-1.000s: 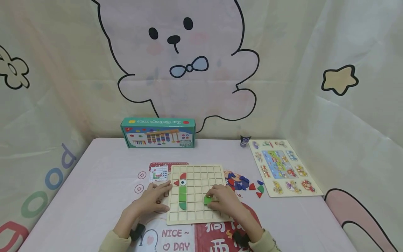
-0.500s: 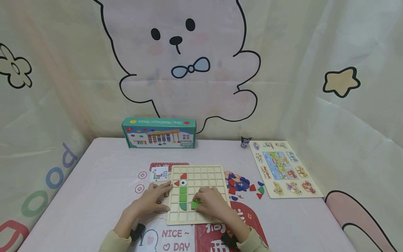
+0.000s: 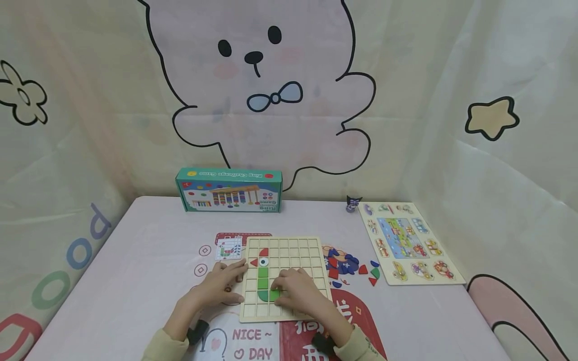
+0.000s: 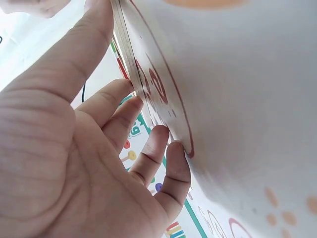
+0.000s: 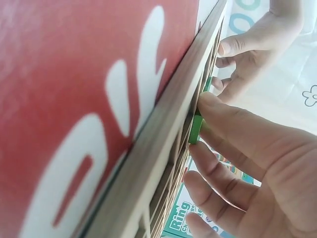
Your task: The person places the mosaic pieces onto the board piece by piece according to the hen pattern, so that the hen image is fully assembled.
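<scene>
Holding a small green square (image 3: 274, 295) between thumb and finger of the right hand (image 3: 300, 291), with a narrow grip. Down low on the wooden board (image 3: 293, 250) with it, right beside the green curved piece (image 3: 262, 296). Can't tell if pushed all the way into its slot, with fingers partly in the way. Resting the left hand (image 3: 219, 286) at the board's left edge, with a loose, wide grip and nothing pinched. Looks like a good start, but not near the end, as a guess. Done already, in a line going down the board: a red curved piece (image 3: 264, 252), an eye piece (image 3: 264, 261) with a red triangle piece (image 3: 254, 262) on its left, two green squares (image 3: 263, 272), then the green curved piece at the bottom. Left to do, most likely: more pieces from the desk (image 3: 153, 240), lying loose to the right of the board. Among them, a red square (image 3: 333, 274), a green loose piece (image 3: 375, 273), a loose red triangle (image 3: 372, 282) and a blue rounded piece (image 3: 375, 263). Plenty of bare slots on the right side of the board. Next to the board's top left corner, a little picture card (image 3: 229, 248), too small to read well.
</scene>
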`<act>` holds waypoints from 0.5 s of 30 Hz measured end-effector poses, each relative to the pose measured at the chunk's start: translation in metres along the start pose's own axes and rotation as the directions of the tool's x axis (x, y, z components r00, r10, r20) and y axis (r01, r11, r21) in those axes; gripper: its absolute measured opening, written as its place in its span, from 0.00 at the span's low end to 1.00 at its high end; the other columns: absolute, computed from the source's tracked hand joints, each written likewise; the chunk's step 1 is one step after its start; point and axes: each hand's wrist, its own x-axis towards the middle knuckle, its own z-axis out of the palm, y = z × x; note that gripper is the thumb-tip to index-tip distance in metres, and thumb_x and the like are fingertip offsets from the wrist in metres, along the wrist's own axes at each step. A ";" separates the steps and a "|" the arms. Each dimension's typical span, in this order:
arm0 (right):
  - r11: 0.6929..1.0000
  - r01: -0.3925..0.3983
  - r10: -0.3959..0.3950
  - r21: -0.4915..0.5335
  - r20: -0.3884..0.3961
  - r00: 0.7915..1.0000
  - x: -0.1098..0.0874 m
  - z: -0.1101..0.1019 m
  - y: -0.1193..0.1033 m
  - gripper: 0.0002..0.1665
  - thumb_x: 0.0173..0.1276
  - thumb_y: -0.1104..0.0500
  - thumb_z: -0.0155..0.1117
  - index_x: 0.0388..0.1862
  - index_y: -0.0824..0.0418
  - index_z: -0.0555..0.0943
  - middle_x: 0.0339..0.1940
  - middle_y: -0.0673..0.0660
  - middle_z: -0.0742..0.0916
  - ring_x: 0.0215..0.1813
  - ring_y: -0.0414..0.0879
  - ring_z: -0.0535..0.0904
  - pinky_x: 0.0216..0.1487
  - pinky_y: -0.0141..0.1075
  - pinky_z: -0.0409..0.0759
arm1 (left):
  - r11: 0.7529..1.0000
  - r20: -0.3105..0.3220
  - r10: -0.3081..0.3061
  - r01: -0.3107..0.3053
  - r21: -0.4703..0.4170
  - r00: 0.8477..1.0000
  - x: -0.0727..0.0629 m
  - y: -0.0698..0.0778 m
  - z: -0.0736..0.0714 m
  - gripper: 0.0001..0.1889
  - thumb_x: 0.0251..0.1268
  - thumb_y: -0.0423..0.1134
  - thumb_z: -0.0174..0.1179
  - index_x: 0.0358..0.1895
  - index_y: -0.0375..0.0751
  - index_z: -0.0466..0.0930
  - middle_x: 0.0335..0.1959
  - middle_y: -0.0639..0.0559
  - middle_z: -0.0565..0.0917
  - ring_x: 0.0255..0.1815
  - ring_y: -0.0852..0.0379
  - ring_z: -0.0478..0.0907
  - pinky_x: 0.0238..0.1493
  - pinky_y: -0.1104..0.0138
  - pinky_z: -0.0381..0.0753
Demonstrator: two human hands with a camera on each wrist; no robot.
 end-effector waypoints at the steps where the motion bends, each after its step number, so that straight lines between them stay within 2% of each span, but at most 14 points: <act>1: 1.000 -0.001 0.001 0.000 0.000 1.000 0.000 0.000 0.000 0.15 0.50 0.47 0.72 0.38 0.45 0.84 0.34 0.40 0.81 0.40 0.38 0.75 0.47 0.39 0.68 | 1.000 0.000 -0.003 0.003 -0.001 1.000 0.000 0.000 0.000 0.41 0.44 0.53 0.70 0.66 0.53 0.66 0.71 0.58 0.61 0.45 0.57 0.58 0.38 0.63 0.64; 10: 0.999 -0.020 0.020 0.026 0.018 1.000 -0.003 0.000 0.003 0.16 0.51 0.47 0.71 0.41 0.44 0.84 0.36 0.41 0.81 0.39 0.36 0.72 0.47 0.41 0.68 | 1.000 0.001 0.015 -0.015 0.011 1.000 -0.001 0.001 -0.001 0.40 0.45 0.52 0.69 0.66 0.52 0.66 0.71 0.57 0.61 0.45 0.57 0.59 0.38 0.63 0.64; 15: 0.998 -0.032 0.032 0.051 -0.009 0.999 -0.010 -0.002 0.013 0.15 0.51 0.50 0.71 0.40 0.45 0.84 0.35 0.42 0.81 0.37 0.35 0.71 0.46 0.41 0.67 | 1.000 -0.004 0.021 -0.021 0.010 1.000 -0.001 0.001 -0.001 0.41 0.44 0.52 0.69 0.66 0.51 0.66 0.71 0.57 0.61 0.45 0.57 0.58 0.37 0.64 0.64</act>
